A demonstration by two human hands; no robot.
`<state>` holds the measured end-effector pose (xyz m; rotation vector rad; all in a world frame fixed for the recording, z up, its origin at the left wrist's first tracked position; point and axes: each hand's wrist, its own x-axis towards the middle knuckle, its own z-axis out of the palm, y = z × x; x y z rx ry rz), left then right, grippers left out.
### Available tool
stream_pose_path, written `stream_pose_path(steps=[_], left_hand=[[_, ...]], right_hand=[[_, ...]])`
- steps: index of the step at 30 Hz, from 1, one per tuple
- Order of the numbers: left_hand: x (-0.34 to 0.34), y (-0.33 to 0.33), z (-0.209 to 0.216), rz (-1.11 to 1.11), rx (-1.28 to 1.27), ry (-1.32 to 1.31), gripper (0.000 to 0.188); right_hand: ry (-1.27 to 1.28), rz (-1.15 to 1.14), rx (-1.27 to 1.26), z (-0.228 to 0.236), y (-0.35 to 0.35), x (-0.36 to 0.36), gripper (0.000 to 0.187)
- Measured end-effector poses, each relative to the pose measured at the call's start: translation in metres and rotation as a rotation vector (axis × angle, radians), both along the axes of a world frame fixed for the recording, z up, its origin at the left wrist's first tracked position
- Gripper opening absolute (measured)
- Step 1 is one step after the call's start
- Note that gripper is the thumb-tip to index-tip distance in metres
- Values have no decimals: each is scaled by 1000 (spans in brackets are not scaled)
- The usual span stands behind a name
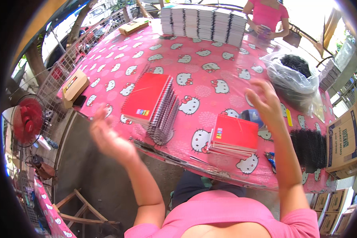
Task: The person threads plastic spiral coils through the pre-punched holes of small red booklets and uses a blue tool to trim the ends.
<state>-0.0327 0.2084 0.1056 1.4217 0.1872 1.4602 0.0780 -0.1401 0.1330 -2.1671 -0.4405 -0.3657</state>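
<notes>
My left hand (110,137) is raised in front of the table's left front edge, fingers loosely apart, slightly blurred, holding nothing. To its right stands a tall stack of red spiral-bound notebooks (146,95), their black coils facing right. My right hand (265,102) hovers over the right part of the table with fingers spread and nothing in them. Below it lies a round blue item (250,116), partly covered by my wrist; its kind is unclear. A shorter stack of red-covered booklets (238,133) lies near the front edge, with no coils visible on it.
Loose black spiral coils (308,148) lie right of my forearm, beside blue-handled pliers (270,159). A plastic bag of coils (293,79) sits behind, with cardboard boxes (347,139) at right. White spiral-bound stacks (202,25) line the back, near a person in pink (265,16).
</notes>
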Motion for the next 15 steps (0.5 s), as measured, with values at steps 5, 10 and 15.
stream_pose_path(steps=[5,10,15], left_hand=[[-27,-88,40,-299,307,-304,40],[8,-150,18,-770,-65,179,45],[19,-190,-16,-753,398,461,54]], right_hand=[[343,-224,-10,-92,-60,-61,69],[291,-184,312,-55,-73,-77,34],[4,-31,353,-56,-21,-81,29]])
